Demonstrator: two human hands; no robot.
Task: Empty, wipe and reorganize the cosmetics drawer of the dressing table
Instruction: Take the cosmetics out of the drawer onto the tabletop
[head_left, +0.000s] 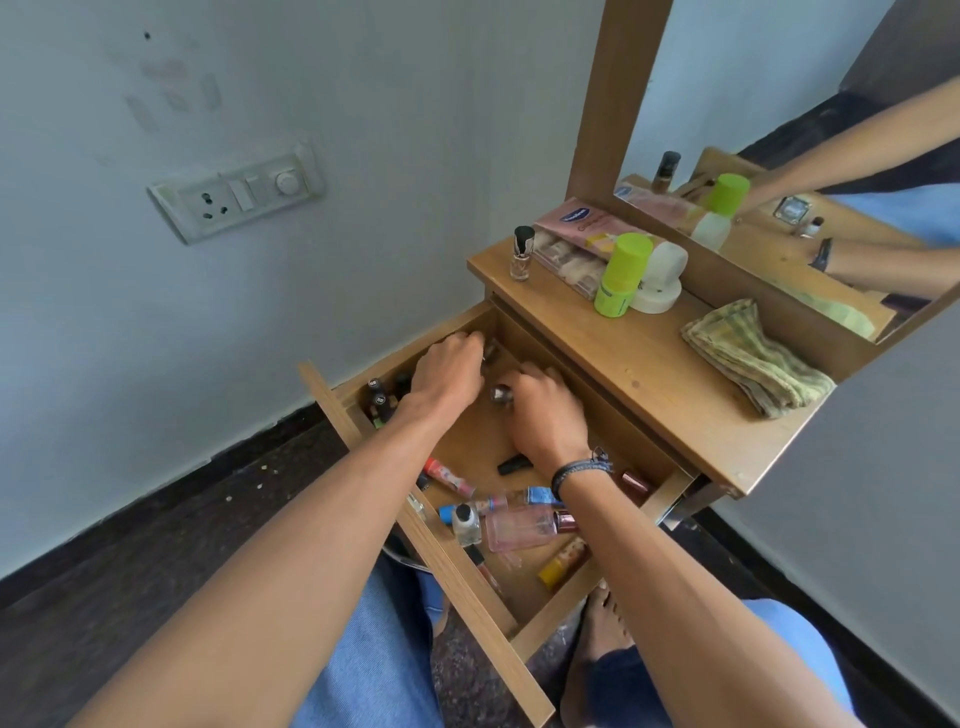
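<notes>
The wooden drawer (462, 582) of the dressing table stands pulled open. Both my hands reach into its far part. My left hand (452, 366) has curled fingers around a small dark item near the back wall. My right hand (545, 415) grips a small bottle with a shiny metal cap (501, 395). Several cosmetics lie loose in the near part: a clear pink perfume bottle (519, 527), a red tube (449, 475), a yellow tube (561, 564), a black lipstick (515, 463). Dark bottles (378, 400) stand in the drawer's left corner.
On the table top (649, 364) stand a nail polish bottle (522, 252), a green-capped bottle (621, 275), a white jar (662, 278), a pink box (587, 234) and a folded checked cloth (753, 356). A mirror (805, 156) rises behind. My knees are under the drawer.
</notes>
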